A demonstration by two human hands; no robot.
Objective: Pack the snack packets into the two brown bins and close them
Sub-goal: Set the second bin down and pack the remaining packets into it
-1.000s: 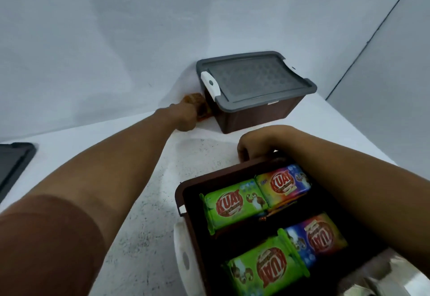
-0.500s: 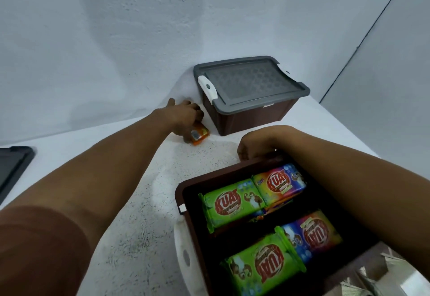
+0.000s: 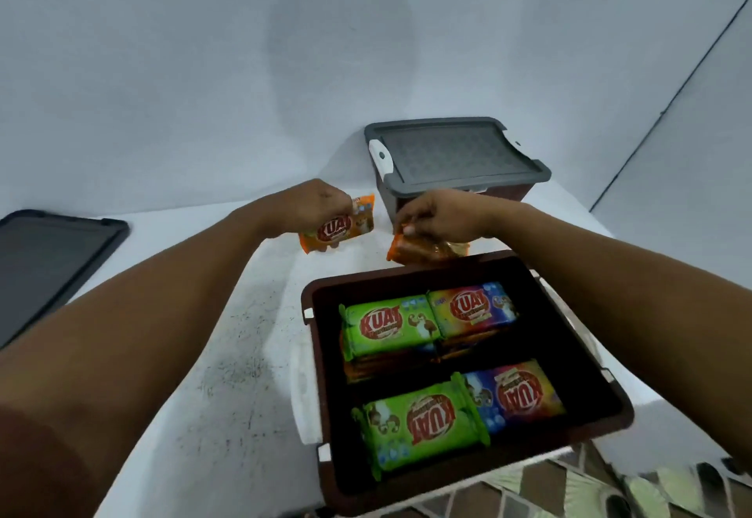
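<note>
An open brown bin (image 3: 618, 424) sits near me with green and multicoloured KUAT snack packets (image 3: 390, 326) laid in two rows inside. My left hand (image 3: 313, 204) grips an orange KUAT packet (image 3: 342, 228) above the table, just beyond the bin's far left corner. My right hand (image 3: 431, 216) pinches a second orange packet (image 3: 419, 251) over the bin's far rim. The other brown bin (image 3: 512, 194) stands at the back with its grey lid (image 3: 451, 151) on and a white latch at its left end.
A loose dark grey lid (image 3: 49, 261) lies on the white table (image 3: 228, 375) at the left edge. White walls close in behind and to the right. A white latch (image 3: 303, 399) hangs on the near bin's left side. Patterned floor shows at the bottom right.
My left hand has lifted the orange packet from beside the closed bin and drawn it toward me. My right hand left the open bin's rim and now holds another orange packet.
</note>
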